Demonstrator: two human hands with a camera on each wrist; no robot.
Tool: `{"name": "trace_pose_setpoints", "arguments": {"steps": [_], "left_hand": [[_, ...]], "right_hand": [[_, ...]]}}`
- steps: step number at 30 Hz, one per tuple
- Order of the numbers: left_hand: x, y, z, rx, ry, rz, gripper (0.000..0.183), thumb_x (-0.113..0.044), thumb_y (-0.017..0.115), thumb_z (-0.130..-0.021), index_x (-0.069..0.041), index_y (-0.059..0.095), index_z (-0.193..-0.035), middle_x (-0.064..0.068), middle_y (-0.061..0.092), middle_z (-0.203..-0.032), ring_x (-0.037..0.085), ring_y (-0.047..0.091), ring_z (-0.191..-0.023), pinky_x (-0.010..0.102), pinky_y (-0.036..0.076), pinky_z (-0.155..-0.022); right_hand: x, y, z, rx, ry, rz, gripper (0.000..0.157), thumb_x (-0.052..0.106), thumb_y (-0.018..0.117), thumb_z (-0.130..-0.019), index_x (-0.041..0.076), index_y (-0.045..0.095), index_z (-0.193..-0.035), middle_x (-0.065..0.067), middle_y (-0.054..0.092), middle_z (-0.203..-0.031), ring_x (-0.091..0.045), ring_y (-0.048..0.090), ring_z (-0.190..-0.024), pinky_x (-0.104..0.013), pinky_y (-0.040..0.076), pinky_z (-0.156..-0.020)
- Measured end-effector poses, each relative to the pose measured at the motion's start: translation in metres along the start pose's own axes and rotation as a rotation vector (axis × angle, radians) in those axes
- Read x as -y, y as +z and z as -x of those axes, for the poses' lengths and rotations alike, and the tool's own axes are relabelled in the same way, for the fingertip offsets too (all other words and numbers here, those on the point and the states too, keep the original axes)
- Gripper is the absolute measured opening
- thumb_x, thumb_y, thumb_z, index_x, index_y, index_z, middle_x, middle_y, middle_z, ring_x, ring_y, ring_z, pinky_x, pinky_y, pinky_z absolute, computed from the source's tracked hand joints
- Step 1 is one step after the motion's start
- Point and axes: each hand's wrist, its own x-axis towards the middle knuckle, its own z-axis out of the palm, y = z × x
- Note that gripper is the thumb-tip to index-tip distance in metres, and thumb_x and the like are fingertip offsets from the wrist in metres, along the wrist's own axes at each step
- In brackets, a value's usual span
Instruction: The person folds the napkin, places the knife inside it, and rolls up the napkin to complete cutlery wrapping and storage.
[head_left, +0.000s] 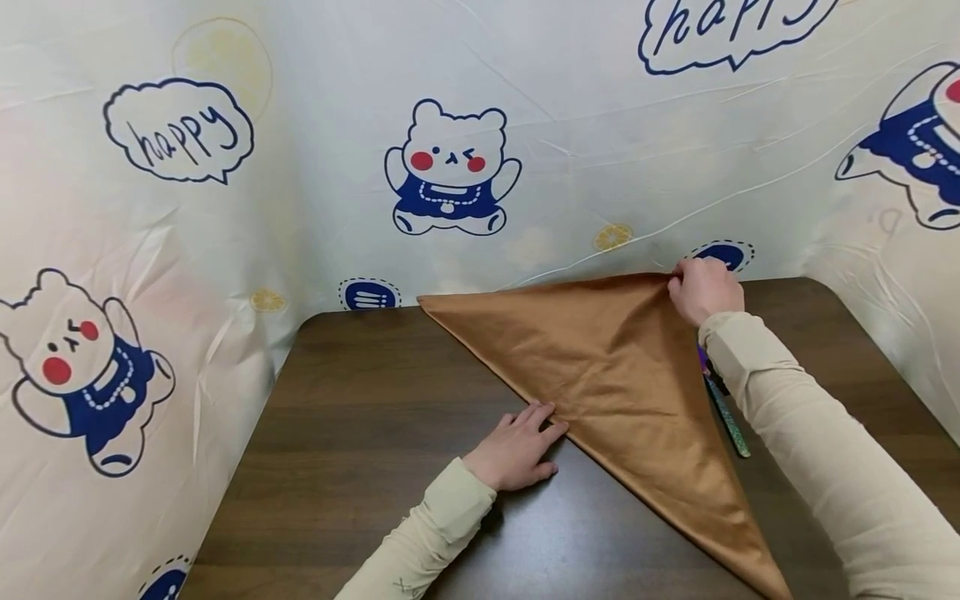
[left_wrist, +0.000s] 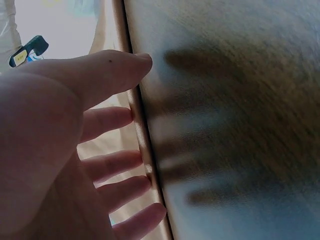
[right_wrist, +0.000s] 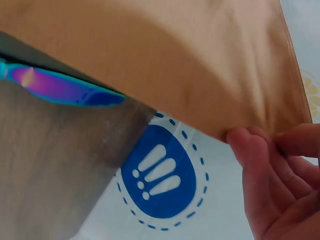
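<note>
A brown satin cloth napkin (head_left: 630, 375), folded into a triangle with some creases, lies over the right half of the table. My right hand (head_left: 705, 290) pinches its far corner between thumb and fingers at the table's back edge; the right wrist view shows the pinched corner close up. Along the fold, my left hand (head_left: 519, 448) touches the napkin with its fingertips, fingers spread and nearly straight. Partly hidden by the napkin and right arm is a table knife (head_left: 727, 417) with a glittery green handle. Its shiny purple-blue blade (right_wrist: 70, 87) shows in the right wrist view.
The dark wooden table (head_left: 337, 417) ends at the back against a pale cloth backdrop (head_left: 322, 167) printed with bears. More of that backdrop hangs at the left and right sides.
</note>
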Motion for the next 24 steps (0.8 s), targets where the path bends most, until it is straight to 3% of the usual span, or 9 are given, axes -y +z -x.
{"name": "trace_pose_setpoints", "arguments": {"steps": [4, 13, 17, 19, 21, 23, 24], "left_hand": [[0.0, 0.001, -0.001, 0.01, 0.002, 0.001, 0.059, -0.039, 0.057, -0.085, -0.022, 0.036, -0.137, 0.008, 0.027, -0.144, 0.028, 0.026, -0.133, 0.048, 0.034, -0.097], [0.0, 0.002, -0.002, 0.027, 0.005, -0.011, 0.059, -0.041, 0.056, -0.085, -0.022, 0.035, -0.137, 0.007, 0.027, -0.144, 0.027, 0.025, -0.133, 0.047, 0.034, -0.097], [0.0, 0.001, -0.002, 0.036, 0.0, -0.008, 0.059, -0.041, 0.055, -0.086, -0.023, 0.035, -0.138, 0.007, 0.026, -0.145, 0.027, 0.025, -0.134, 0.047, 0.033, -0.098], [0.0, 0.001, -0.002, 0.038, -0.002, -0.001, 0.059, -0.041, 0.055, -0.086, -0.023, 0.034, -0.138, 0.007, 0.026, -0.145, 0.027, 0.024, -0.134, 0.047, 0.033, -0.098], [0.0, 0.0, -0.002, 0.042, -0.005, 0.008, 0.059, -0.04, 0.055, -0.086, -0.023, 0.034, -0.138, 0.007, 0.025, -0.145, 0.027, 0.024, -0.134, 0.048, 0.033, -0.098], [0.0, 0.0, -0.002, 0.043, -0.007, 0.017, 0.06, -0.04, 0.056, -0.086, -0.023, 0.034, -0.138, 0.007, 0.025, -0.146, 0.028, 0.023, -0.134, 0.048, 0.032, -0.098], [0.0, 0.0, -0.002, 0.044, -0.008, 0.02, 0.06, -0.04, 0.056, -0.086, -0.023, 0.034, -0.138, 0.007, 0.024, -0.146, 0.028, 0.023, -0.135, 0.049, 0.032, -0.099]], "right_hand": [[-0.005, 0.008, 0.001, 0.055, 0.029, -0.036, 0.028, 0.019, 0.047, -0.085, 0.005, 0.064, -0.103, -0.024, 0.06, -0.1, -0.044, 0.054, -0.084, -0.053, 0.041, -0.065], [-0.012, 0.024, 0.005, 0.155, 0.078, -0.047, 0.03, 0.029, 0.043, -0.087, 0.006, 0.061, -0.079, -0.016, 0.056, -0.076, -0.034, 0.052, -0.066, -0.041, 0.037, -0.052], [-0.013, 0.027, 0.003, 0.162, 0.069, -0.055, 0.033, 0.028, 0.041, -0.088, 0.006, 0.056, -0.07, -0.016, 0.052, -0.074, -0.032, 0.049, -0.064, -0.04, 0.036, -0.053], [-0.015, 0.029, 0.0, 0.182, 0.041, -0.057, 0.031, 0.027, 0.041, -0.089, 0.002, 0.058, -0.083, -0.022, 0.054, -0.085, -0.039, 0.051, -0.073, -0.046, 0.04, -0.059], [-0.016, 0.032, -0.002, 0.247, -0.001, -0.056, 0.039, 0.025, 0.042, -0.089, -0.003, 0.051, -0.113, -0.029, 0.054, -0.105, -0.047, 0.051, -0.09, -0.052, 0.042, -0.073], [-0.017, 0.036, -0.004, 0.351, -0.032, -0.062, 0.061, 0.024, 0.044, -0.089, -0.008, 0.022, -0.137, -0.035, 0.04, -0.126, -0.052, 0.041, -0.11, -0.056, 0.035, -0.089], [-0.018, 0.039, -0.004, 0.402, -0.048, -0.059, 0.07, 0.024, 0.046, -0.089, -0.009, 0.009, -0.139, -0.037, 0.032, -0.131, -0.052, 0.034, -0.116, -0.056, 0.031, -0.094]]}}
